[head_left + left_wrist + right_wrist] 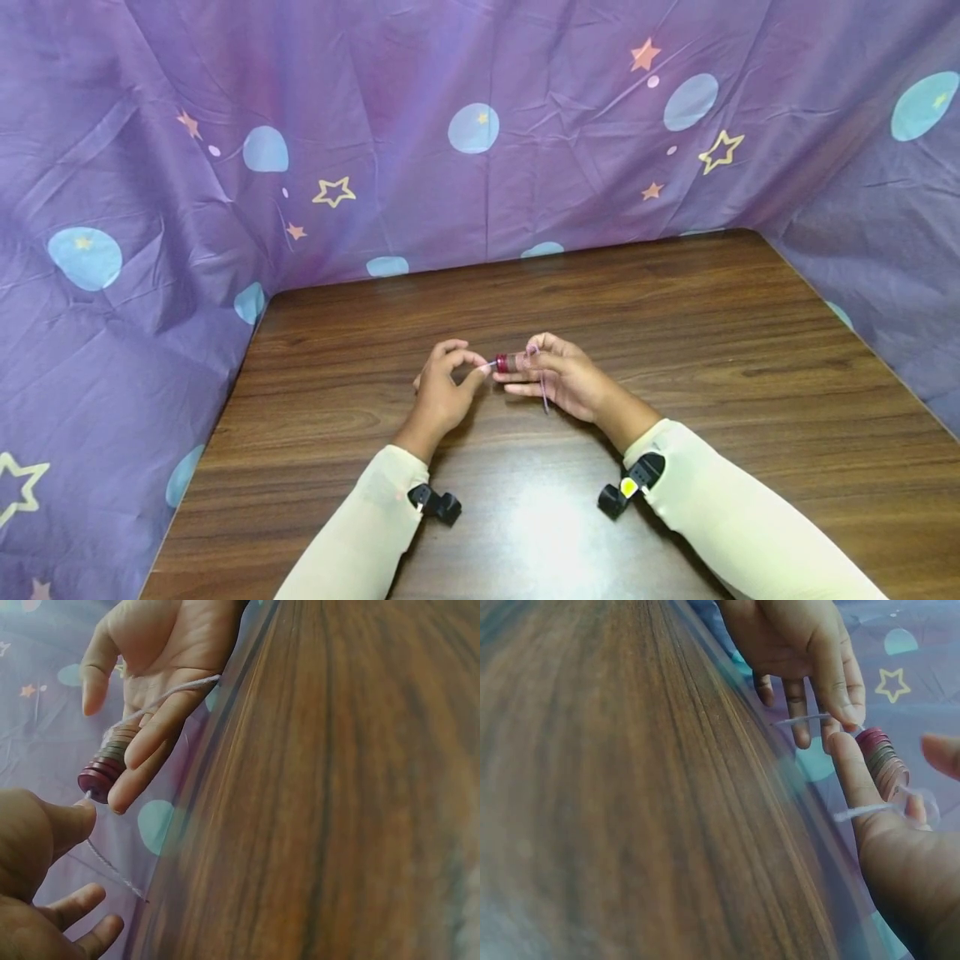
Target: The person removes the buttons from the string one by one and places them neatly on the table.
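Note:
A short stack of small round discs [109, 763], dark red at one end and grey-brown to tan at the other, is strung on pale purple yarn [169, 696]. My left hand [444, 390] pinches the yarn between thumb and forefinger, right at the dark red end, its other fingers spread apart. A loose tail hangs past those fingertips in the left wrist view. My right hand [573, 382] supports the stack along its extended fingers, palm turned up, with the thumb held away. More yarn [862, 812] crosses these fingers and loops by the tan end.
Both hands are above a brown wood-grain table [360, 517]. Purple cloth [420, 50] with stars and blue ovals hangs behind the table and at both sides. Each pale sleeve [367, 525] has a small black camera [448, 509] at the wrist.

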Demonstrator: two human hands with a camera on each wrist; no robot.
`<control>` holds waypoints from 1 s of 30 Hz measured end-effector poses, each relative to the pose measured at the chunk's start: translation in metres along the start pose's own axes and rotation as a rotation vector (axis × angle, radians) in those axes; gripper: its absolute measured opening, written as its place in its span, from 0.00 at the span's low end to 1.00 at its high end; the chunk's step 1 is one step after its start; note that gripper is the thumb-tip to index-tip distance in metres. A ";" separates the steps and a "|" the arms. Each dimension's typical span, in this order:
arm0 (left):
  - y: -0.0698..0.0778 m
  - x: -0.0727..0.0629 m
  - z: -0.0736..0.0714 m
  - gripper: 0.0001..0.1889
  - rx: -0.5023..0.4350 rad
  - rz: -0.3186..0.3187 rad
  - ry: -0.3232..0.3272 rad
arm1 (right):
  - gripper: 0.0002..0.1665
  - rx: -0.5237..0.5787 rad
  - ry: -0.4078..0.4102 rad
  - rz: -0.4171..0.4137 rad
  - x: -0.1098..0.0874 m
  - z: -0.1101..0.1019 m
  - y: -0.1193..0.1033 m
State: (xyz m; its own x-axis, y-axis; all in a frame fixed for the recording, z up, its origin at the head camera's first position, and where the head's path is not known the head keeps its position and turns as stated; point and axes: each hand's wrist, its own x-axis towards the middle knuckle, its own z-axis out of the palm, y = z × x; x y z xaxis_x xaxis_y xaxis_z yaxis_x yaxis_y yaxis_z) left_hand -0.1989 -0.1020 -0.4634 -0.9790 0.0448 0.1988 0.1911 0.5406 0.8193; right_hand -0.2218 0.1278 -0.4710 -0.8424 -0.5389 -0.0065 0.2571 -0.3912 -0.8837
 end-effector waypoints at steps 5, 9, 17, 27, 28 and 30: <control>-0.001 -0.002 0.000 0.05 0.005 0.004 -0.011 | 0.30 -0.047 0.032 0.020 0.000 0.002 0.001; 0.001 -0.002 0.000 0.06 -0.008 0.007 -0.021 | 0.39 -0.086 0.052 0.019 0.001 0.002 0.001; 0.002 -0.001 0.001 0.07 -0.032 0.041 0.010 | 0.34 -0.120 0.082 0.008 -0.002 0.004 -0.001; 0.003 -0.001 0.001 0.05 -0.110 0.141 0.148 | 0.23 -0.134 0.121 -0.004 0.000 0.000 0.001; 0.003 -0.001 0.001 0.04 -0.115 0.152 0.154 | 0.22 -0.141 0.123 -0.005 0.000 0.000 0.001; 0.004 -0.001 0.001 0.04 -0.119 0.166 0.158 | 0.19 -0.154 0.126 -0.005 0.000 -0.001 0.000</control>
State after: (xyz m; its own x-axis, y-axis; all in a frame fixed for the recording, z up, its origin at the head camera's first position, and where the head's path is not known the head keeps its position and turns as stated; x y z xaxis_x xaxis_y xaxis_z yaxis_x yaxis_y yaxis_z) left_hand -0.1971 -0.0993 -0.4610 -0.9121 -0.0119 0.4097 0.3645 0.4334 0.8242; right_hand -0.2222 0.1284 -0.4715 -0.8985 -0.4358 -0.0521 0.1855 -0.2694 -0.9450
